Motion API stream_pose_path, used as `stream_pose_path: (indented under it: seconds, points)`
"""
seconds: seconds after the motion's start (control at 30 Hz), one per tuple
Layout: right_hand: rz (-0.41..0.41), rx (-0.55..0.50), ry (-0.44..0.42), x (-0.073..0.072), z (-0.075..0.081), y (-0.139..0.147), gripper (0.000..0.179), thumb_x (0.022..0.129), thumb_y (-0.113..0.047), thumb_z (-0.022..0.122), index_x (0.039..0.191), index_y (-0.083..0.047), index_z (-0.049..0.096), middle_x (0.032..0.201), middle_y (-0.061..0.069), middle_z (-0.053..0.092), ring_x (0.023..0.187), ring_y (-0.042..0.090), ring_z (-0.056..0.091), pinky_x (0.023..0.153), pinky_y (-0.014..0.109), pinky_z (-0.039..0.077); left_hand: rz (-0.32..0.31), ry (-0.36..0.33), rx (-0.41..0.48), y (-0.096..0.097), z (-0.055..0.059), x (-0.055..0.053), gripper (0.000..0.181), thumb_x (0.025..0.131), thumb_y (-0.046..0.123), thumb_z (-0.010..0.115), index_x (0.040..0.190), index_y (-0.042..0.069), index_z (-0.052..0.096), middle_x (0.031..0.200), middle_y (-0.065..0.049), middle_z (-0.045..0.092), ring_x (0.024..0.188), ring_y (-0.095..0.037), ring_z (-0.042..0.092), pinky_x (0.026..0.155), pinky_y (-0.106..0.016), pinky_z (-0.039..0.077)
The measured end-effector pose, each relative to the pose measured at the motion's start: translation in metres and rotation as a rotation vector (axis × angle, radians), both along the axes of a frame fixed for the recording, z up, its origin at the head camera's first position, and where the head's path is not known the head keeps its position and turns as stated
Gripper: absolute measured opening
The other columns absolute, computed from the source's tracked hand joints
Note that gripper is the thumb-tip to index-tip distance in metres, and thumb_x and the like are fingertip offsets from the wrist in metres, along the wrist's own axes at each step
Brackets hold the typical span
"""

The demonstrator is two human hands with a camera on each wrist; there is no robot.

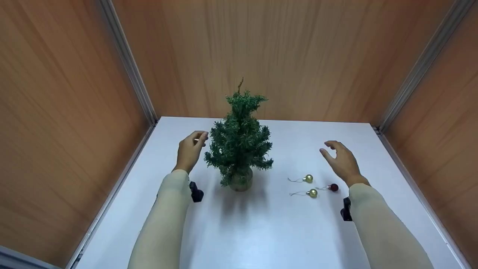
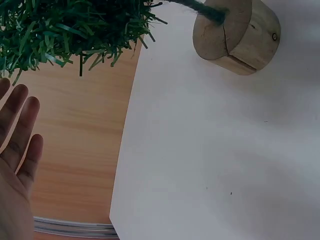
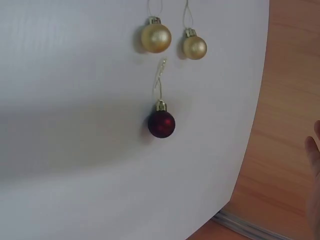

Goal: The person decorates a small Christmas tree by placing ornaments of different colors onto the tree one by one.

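Note:
A small artificial Christmas tree [image 1: 239,138] stands upright on a wooden log base [image 2: 250,37]. My left hand [image 1: 191,149] is beside its left branches, fingers bent a little in the head view and holding nothing. The left wrist view shows the fingers [image 2: 22,120] of that hand just below the green foliage. To the right, my right hand [image 1: 342,160] hovers with thumb and fingers apart, nothing between them. Nearest to it lie a dark red bauble [image 3: 161,124] and two gold baubles [image 1: 308,178], each with a thin hanging string.
The white table [image 1: 239,239] carries the tree near its middle and the baubles to the right. Wood-grain panels [image 1: 298,56] enclose it at the back and both sides, with grey metal rails [image 1: 130,63] at the corners. Black wrist cameras [image 1: 196,192] hang below both sleeves.

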State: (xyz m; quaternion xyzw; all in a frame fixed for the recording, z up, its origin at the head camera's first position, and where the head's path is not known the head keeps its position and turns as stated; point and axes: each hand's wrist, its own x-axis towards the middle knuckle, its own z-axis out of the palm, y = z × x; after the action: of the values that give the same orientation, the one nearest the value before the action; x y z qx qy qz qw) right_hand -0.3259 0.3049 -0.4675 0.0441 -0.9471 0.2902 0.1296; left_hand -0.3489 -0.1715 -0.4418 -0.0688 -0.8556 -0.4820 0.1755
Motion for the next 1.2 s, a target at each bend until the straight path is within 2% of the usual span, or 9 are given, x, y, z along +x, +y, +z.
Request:
stream_pose_path:
  seconds: [0.13, 0.37, 0.57, 0.9, 1.2]
  points:
    - [0.010, -0.015, 0.008, 0.001, -0.009, -0.002, 0.057, 0.087, -0.053, 0.046, 0.128, -0.013, 0.047, 0.123, 0.010, 0.048, 0.113, 0.031, 0.043, 0.089, 0.051, 0.036, -0.012, -0.001, 0.026, 0.000, -0.004, 0.003, 0.046, 0.088, 0.054, 0.043, 0.112, 0.019, 0.061, 0.098, 0.006, 0.061, 0.084, -0.014, 0.059, 0.075, -0.036, 0.046]
    - [0.006, -0.009, -0.014, 0.004, -0.026, -0.004, 0.064, 0.084, -0.061, 0.043, 0.126, -0.013, 0.047, 0.120, 0.007, 0.049, 0.110, 0.027, 0.045, 0.088, 0.047, 0.039, -0.034, -0.018, 0.044, -0.001, -0.010, 0.010, 0.035, 0.087, 0.049, 0.049, 0.109, 0.025, 0.060, 0.097, 0.007, 0.060, 0.080, -0.011, 0.057, 0.071, -0.032, 0.047]
    - [0.006, -0.017, -0.020, 0.008, -0.037, -0.002, 0.060, 0.085, -0.057, 0.047, 0.125, -0.013, 0.048, 0.115, 0.008, 0.052, 0.107, 0.028, 0.047, 0.087, 0.047, 0.038, -0.054, -0.022, 0.067, 0.005, -0.014, 0.011, 0.037, 0.085, 0.052, 0.051, 0.108, 0.025, 0.061, 0.095, 0.007, 0.060, 0.078, -0.012, 0.056, 0.068, -0.031, 0.047]
    - [0.024, -0.029, -0.049, 0.023, -0.060, 0.002, 0.058, 0.086, -0.054, 0.048, 0.124, -0.010, 0.048, 0.110, 0.009, 0.054, 0.100, 0.028, 0.050, 0.082, 0.045, 0.040, -0.087, -0.016, 0.128, 0.014, -0.018, 0.015, 0.031, 0.085, 0.049, 0.053, 0.106, 0.027, 0.062, 0.095, 0.006, 0.060, 0.077, -0.012, 0.057, 0.064, -0.031, 0.048]
    - [0.013, -0.046, -0.073, 0.027, -0.078, 0.000, 0.050, 0.086, -0.046, 0.054, 0.121, -0.012, 0.051, 0.108, 0.009, 0.055, 0.097, 0.028, 0.051, 0.078, 0.044, 0.042, -0.111, -0.037, 0.198, 0.010, -0.027, 0.022, 0.036, 0.086, 0.050, 0.049, 0.111, 0.026, 0.060, 0.096, 0.003, 0.060, 0.084, -0.013, 0.057, 0.074, -0.035, 0.047]
